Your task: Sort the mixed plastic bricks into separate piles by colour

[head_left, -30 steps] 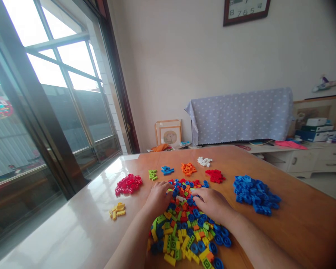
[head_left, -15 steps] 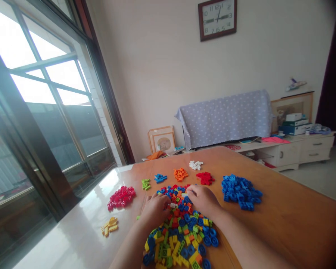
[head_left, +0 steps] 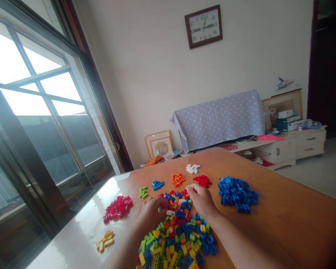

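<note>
Bricks (head_left: pixel 184 225) on table (head_left: pixel 282 209) beside window (head_left: pixel 30 136)

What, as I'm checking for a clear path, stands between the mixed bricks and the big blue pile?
The right hand stands across the way from the mixed bricks to the big blue pile. The small red pile sits beyond that hand, off the direct line.

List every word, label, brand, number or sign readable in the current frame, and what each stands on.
"10 11 12 1 2 3 4 5 6 7 8": wall clock; the 9 is too blurred to read.
Stacked boxes: any print is too small to read.
Mixed toy bricks: no readable text.
</note>
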`<control>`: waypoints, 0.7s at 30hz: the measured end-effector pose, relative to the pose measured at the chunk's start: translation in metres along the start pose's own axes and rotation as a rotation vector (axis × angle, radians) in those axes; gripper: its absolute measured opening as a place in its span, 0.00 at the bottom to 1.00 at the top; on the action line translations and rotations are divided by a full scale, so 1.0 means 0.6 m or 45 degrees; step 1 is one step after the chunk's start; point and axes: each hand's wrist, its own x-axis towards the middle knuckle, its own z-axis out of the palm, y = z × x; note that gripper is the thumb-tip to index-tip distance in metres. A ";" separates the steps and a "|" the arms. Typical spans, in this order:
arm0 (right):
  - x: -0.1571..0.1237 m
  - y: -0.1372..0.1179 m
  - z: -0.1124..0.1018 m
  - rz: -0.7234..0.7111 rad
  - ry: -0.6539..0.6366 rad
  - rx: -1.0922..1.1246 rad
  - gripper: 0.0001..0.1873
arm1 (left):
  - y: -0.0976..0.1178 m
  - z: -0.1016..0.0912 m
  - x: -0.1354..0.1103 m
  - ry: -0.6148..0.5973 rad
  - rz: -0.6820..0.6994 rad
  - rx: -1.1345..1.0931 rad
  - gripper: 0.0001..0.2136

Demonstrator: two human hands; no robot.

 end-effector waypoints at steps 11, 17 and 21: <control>0.010 -0.013 -0.017 0.024 0.153 0.125 0.19 | -0.017 0.039 0.140 0.022 -0.275 -0.372 0.06; 0.018 -0.014 -0.024 0.038 0.204 0.163 0.18 | -0.025 0.077 0.220 0.074 -0.344 -0.260 0.04; 0.022 -0.012 -0.024 0.046 0.231 0.179 0.19 | -0.028 0.096 0.263 0.092 -0.376 -0.214 0.03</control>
